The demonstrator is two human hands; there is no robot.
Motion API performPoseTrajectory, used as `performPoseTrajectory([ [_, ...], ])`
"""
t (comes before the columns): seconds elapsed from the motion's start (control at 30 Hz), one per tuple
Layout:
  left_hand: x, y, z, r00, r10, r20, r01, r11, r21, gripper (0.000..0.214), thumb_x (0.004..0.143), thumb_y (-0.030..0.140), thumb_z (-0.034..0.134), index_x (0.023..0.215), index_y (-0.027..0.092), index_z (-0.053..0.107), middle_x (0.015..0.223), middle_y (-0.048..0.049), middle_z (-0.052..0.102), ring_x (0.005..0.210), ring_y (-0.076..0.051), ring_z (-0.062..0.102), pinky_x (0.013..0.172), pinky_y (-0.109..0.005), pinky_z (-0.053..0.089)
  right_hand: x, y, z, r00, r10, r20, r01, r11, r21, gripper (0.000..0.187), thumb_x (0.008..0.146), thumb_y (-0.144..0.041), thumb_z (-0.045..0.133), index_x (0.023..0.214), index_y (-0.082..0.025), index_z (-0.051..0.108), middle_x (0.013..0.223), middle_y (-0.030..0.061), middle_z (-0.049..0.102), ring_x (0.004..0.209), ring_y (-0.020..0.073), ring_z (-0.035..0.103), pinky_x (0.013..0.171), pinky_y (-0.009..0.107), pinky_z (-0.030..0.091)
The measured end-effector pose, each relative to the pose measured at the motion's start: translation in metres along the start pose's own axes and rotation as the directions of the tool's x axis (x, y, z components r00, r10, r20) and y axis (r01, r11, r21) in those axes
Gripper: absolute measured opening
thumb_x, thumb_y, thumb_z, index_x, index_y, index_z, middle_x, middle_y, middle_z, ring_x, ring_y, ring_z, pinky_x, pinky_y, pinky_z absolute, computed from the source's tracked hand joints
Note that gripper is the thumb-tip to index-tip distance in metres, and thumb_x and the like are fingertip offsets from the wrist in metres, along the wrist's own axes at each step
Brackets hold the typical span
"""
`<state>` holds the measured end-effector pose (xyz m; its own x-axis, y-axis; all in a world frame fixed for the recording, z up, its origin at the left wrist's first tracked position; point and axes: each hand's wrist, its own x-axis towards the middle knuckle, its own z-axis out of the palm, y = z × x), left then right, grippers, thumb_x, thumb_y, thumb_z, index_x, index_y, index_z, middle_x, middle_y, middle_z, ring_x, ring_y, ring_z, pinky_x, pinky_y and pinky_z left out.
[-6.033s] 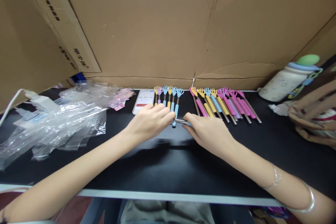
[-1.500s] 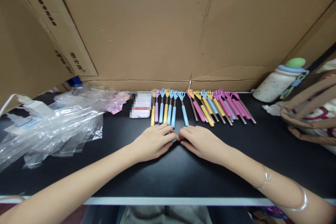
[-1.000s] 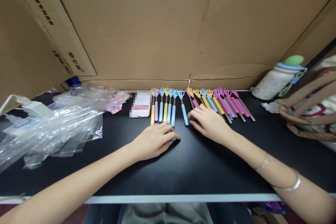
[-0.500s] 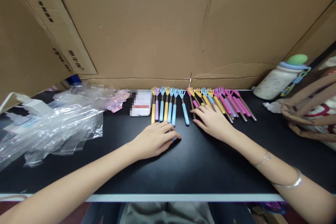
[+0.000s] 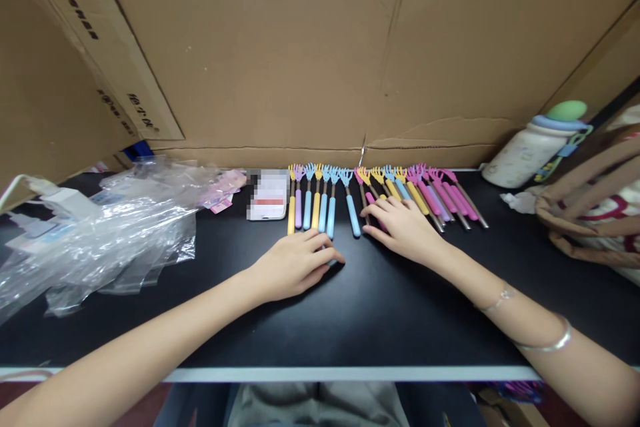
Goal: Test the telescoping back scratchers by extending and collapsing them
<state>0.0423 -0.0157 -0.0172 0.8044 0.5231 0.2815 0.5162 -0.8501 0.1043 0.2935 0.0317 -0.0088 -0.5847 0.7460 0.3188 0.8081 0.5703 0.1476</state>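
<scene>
Back scratchers with claw-shaped heads lie side by side, heads away from me. Left of centre is a group with yellow, purple and blue handles [image 5: 316, 211]. A single blue back scratcher [image 5: 353, 213] lies apart. On the right are yellow, blue, purple and pink ones [image 5: 456, 200], several with bare metal rods towards me. My left hand [image 5: 297, 263] rests on the table below the left group, fingers loosely spread, apparently holding nothing. My right hand [image 5: 405, 230] has thumb and fingers about the rod end of the leftmost pink back scratcher [image 5: 361, 187]; its palm covers nearby ends.
A phone [image 5: 269, 197] lies left of the back scratchers. Clear plastic bags [image 5: 125, 233] are heaped on the left beside a white charger [image 5: 70, 203]. A tilted white bottle [image 5: 520, 153] and a brown-handled bag [image 5: 565, 233] are on the right. Cardboard [image 5: 280, 47] walls the back.
My right hand has shifted slightly left, towards the single blue back scratcher. My left hand stays almost where it was. The whole view has moved a little.
</scene>
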Motion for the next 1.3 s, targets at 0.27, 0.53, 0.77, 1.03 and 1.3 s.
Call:
performPoseTrajectory([
  [0.27, -0.001, -0.001, 0.0, 1.0, 0.0, 0.007, 0.0, 1.0, 0.014, 0.027, 0.091, 0.022, 0.036, 0.112, 0.023, 0.053, 0.099, -0.005, 0.054, 0.095, -0.018, 0.049, 0.08, -0.029, 0.044, 0.005, 0.001, 0.005, 1.0, 0.025, 0.01, -0.026, 0.999, 0.047, 0.022, 0.084, -0.039, 0.046, 0.093, -0.022, 0.055, 0.099, 0.0069, 0.06, 0.095, 0.0225, 0.053, 0.078, 0.035, 0.029],
  [0.53, 0.0, 0.0, -0.002, 1.0, 0.0, 0.003, 0.0, 1.0, 0.013, 0.027, 0.091, 0.021, 0.036, 0.111, 0.023, 0.053, 0.099, -0.0051, 0.054, 0.094, -0.018, 0.05, 0.079, -0.029, 0.042, 0.006, 0.001, 0.007, 0.995, 0.099, 0.007, -0.099, 0.987, 0.124, 0.017, 0.084, -0.031, 0.045, 0.091, -0.022, 0.058, 0.091, 0.0043, 0.061, 0.092, 0.0204, 0.054, 0.076, 0.033, 0.029],
  [0.77, -0.001, 0.0, 0.0, 1.0, -0.006, -0.012, 0.006, 1.0, -0.003, 0.026, 0.091, 0.021, 0.037, 0.11, 0.023, 0.054, 0.099, -0.0045, 0.054, 0.095, -0.017, 0.05, 0.079, -0.028, 0.042, 0.006, -0.001, 0.003, 0.982, 0.186, -0.017, -0.176, 0.952, 0.249, 0.017, 0.083, -0.028, 0.044, 0.084, -0.022, 0.06, 0.089, 0.0039, 0.059, 0.085, 0.0179, 0.055, 0.07, 0.031, 0.032],
  [1.03, 0.0, 0.0, 0.0, 0.999, -0.018, -0.027, 0.018, 1.0, -0.019, 0.027, 0.09, 0.021, 0.038, 0.114, 0.021, 0.05, 0.099, -0.0055, 0.056, 0.094, -0.018, 0.052, 0.081, -0.03, 0.042, 0.01, 0.01, 0.012, 0.949, 0.299, -0.098, -0.214, 0.843, 0.493, 0.018, 0.085, -0.035, 0.041, 0.09, -0.02, 0.05, 0.084, 0.0037, 0.056, 0.072, 0.0149, 0.053, 0.066, 0.029, 0.042],
  [1.3, 0.0, 0.001, -0.001, 1.0, -0.021, -0.009, 0.021, 1.0, -0.015, 0.028, 0.089, 0.018, 0.038, 0.116, 0.019, 0.046, 0.101, -0.0056, 0.057, 0.095, -0.018, 0.053, 0.083, -0.031, 0.042, 0.011, 0.014, 0.008, 0.884, 0.394, -0.252, -0.194, 0.8, 0.568, 0.012, 0.084, -0.025, 0.037, 0.094, -0.02, 0.043, 0.1, 0.0085, 0.051, 0.098, 0.0193, 0.049, 0.087, 0.035, 0.039],
])
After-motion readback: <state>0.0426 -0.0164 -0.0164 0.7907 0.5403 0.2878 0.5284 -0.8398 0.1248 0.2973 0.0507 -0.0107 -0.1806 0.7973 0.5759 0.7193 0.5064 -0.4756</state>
